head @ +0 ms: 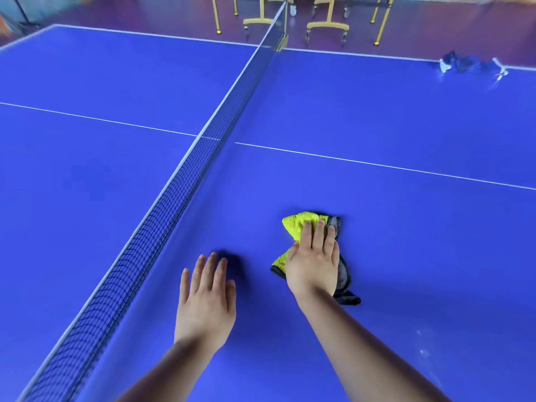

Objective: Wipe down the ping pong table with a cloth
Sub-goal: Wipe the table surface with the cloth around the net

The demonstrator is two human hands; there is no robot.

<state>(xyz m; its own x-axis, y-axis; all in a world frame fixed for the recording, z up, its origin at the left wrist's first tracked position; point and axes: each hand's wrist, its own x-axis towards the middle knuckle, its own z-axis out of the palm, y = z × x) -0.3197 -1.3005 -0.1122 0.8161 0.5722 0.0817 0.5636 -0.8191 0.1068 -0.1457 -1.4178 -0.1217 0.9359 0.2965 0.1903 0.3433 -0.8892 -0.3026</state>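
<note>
A blue ping pong table [391,117] fills the view, crossed by a white centre line. A crumpled yellow and grey cloth [295,226] lies on the near right half. My right hand [314,262] presses flat on the cloth with straight fingers, covering its middle. My left hand [207,297] rests flat on the bare table surface to the left of the cloth, fingers straight and slightly spread, holding nothing.
The black net [174,192] with its white top band runs diagonally from the near left to the far edge, just left of my left hand. A dark blue and white bundle [464,63] lies at the far right edge. Yellow table legs [327,21] stand on the purple floor beyond.
</note>
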